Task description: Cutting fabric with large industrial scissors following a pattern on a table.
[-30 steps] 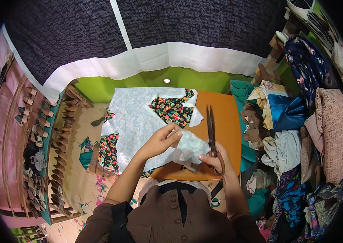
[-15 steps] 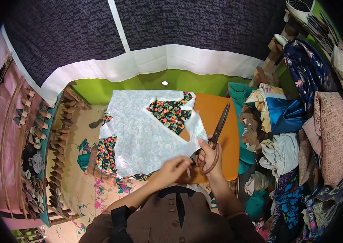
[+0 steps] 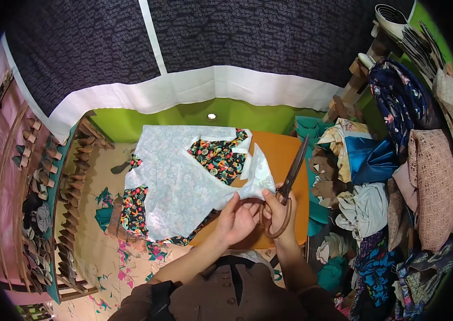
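Pale-backed fabric [image 3: 167,176] lies over the table, with a black floral print showing in the V-shaped cutout [image 3: 218,158] and along its left edge. My left hand [image 3: 239,220] is palm up at the near right edge of the fabric, thumb on top and fingers partly beneath, pinching it. My right hand [image 3: 282,219] is closed around the brown handles of large dark scissors [image 3: 295,168], whose blades point away and to the right. Its thumb also presses the lifted corner [image 3: 258,174] of the fabric. The blades look closed, off the cloth.
The orange tabletop [image 3: 269,142] shows right of the fabric. Piled cloths, among them a shiny blue one [image 3: 371,150] and a pink patterned one [image 3: 432,187], crowd the right side. Wooden shoe lasts [image 3: 71,214] line a rack at left. Scraps [image 3: 125,262] litter the floor; a dark curtain [image 3: 248,43] hangs behind.
My left hand has turned palm up and moved to the fabric's edge near my right hand. The right corner of the fabric is lifted and folded more. The scissors remain in my right hand.
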Demonstrator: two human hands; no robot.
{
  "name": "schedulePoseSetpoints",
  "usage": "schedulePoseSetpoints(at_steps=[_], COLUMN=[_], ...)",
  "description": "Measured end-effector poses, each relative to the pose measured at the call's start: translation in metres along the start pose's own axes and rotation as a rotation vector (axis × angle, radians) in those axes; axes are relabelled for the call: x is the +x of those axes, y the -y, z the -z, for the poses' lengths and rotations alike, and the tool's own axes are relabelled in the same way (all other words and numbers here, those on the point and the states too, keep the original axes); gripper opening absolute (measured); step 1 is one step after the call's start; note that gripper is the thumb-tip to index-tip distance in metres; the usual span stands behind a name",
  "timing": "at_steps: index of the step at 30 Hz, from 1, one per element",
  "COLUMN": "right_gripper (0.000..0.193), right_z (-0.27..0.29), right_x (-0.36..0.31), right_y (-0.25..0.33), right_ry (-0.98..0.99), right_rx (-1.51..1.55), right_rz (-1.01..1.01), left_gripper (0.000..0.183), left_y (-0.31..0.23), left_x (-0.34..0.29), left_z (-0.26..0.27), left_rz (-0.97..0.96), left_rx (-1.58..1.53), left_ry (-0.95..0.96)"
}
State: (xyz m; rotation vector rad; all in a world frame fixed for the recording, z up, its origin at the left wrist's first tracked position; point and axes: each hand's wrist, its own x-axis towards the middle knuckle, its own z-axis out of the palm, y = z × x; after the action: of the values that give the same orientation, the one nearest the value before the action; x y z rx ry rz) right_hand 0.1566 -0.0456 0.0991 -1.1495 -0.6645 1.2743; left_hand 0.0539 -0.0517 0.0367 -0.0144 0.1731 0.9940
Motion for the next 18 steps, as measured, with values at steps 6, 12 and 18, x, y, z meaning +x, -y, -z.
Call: schedulePoseSetpoints(at_steps=[6, 12, 18], right_gripper=[0.024, 0.022, 0.022], right_z=[0.014, 0.029, 0.03], right_x=[0.007, 0.014, 0.008], right_y=[0.009, 0.013, 0.022], right_ry=[-0.038, -0.033, 0.177], right_rx=[0.039, 0.114, -0.021], right_rz=[0.022, 0.087, 0.031], left_gripper=[0.024, 0.027, 0.038], left_y=[-0.001, -0.018, -0.064], left_x=[-0.002, -0.035, -0.026], left_z=[0.017, -0.034, -0.065], left_rz=[-0.119, 0.06, -0.451], left_rx=[-0.08, 0.577, 1.887], left_ry=[-0.07, -0.119, -0.063])
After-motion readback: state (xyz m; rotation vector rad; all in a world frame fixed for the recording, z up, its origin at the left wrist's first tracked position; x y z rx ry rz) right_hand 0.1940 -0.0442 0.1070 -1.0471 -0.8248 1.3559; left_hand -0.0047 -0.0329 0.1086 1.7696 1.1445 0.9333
